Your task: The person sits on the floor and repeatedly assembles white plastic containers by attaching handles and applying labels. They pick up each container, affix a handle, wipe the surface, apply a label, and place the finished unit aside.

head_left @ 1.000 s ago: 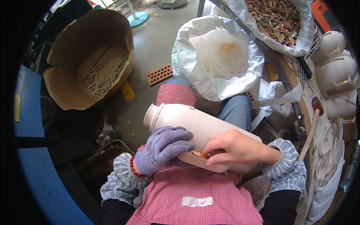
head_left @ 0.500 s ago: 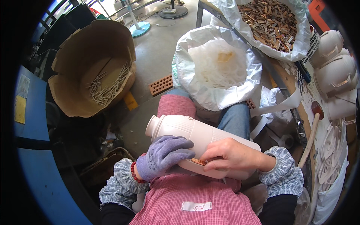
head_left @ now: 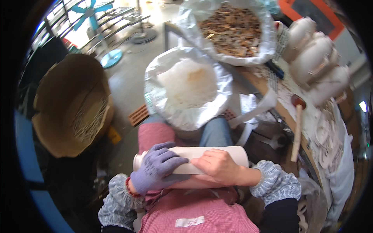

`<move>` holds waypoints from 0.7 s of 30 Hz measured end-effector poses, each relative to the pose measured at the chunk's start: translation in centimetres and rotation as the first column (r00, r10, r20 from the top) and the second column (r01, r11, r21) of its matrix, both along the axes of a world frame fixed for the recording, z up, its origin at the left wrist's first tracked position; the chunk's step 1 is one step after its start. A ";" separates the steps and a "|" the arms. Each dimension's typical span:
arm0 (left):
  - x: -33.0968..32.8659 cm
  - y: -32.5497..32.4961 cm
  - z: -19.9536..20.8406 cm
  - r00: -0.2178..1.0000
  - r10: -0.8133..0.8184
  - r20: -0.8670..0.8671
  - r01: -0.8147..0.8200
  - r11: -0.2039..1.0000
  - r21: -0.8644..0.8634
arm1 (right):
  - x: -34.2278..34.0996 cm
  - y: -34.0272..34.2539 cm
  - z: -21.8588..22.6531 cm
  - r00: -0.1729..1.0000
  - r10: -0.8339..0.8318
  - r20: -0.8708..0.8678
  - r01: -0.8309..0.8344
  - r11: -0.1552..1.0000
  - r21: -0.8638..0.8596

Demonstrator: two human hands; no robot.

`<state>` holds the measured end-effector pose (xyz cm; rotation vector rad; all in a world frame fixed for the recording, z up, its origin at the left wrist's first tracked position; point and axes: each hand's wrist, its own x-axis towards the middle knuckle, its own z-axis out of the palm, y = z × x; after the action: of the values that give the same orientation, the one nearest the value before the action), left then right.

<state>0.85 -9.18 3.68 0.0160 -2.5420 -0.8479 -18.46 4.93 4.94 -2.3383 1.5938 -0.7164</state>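
Observation:
A pale pink plastic jug shell (head_left: 194,152) lies sideways across my lap, its narrow neck to the left. My left hand (head_left: 158,170), in a purple work glove, wraps round the neck end and holds it. My bare right hand (head_left: 217,166) grips the shell near its middle, thumb and fingers bent against the raised handle (head_left: 185,168) on the near side. The two hands almost meet there. My fingers largely hide the handle, and I cannot make out the small copper-brown strip seen there earlier.
Ahead stands a white sack (head_left: 151,83) of translucent plastic scraps; behind it, another sack (head_left: 190,35) holds brown strips. A cardboard drum (head_left: 46,112) with thin sticks is at left. On the right bench lie a wooden-handled mallet (head_left: 297,132), more jug shells (head_left: 312,58) and white plastic pieces (head_left: 324,134).
My view has swung right and up. The shell has rolled and lies more level, its handle turned upward. My right hand has closed over the spot where the copper-brown strip showed.

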 end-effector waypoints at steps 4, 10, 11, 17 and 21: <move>1.1 -1.6 2.1 0.968 0.133 0.215 -0.179 0.961 0.211 | -5.5 2.1 1.7 0.943 -0.253 0.216 0.186 0.939 0.290; -8.0 -2.6 -2.5 0.998 0.060 -0.032 -0.034 0.848 0.529 | -15.2 5.7 0.2 0.419 -0.594 0.687 0.228 0.801 0.553; -10.7 -2.9 -3.6 0.997 0.059 -0.048 -0.021 0.822 0.569 | -17.1 5.9 -0.2 0.481 -0.576 0.661 0.272 0.815 0.512; -28.8 -2.4 -3.5 0.986 0.118 -0.115 -0.050 0.877 0.478 | -28.7 11.9 -2.3 0.266 -0.947 0.179 0.964 0.259 -0.060; -34.4 -5.4 -4.4 0.989 0.019 0.145 -0.062 0.954 0.295 | -34.1 16.3 -3.1 -0.234 -0.935 -0.265 0.961 -0.182 -0.206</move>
<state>-33.52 -14.63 -0.74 0.2303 -2.5049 -1.2470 -52.61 21.27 1.79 -0.3944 3.4631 -0.2935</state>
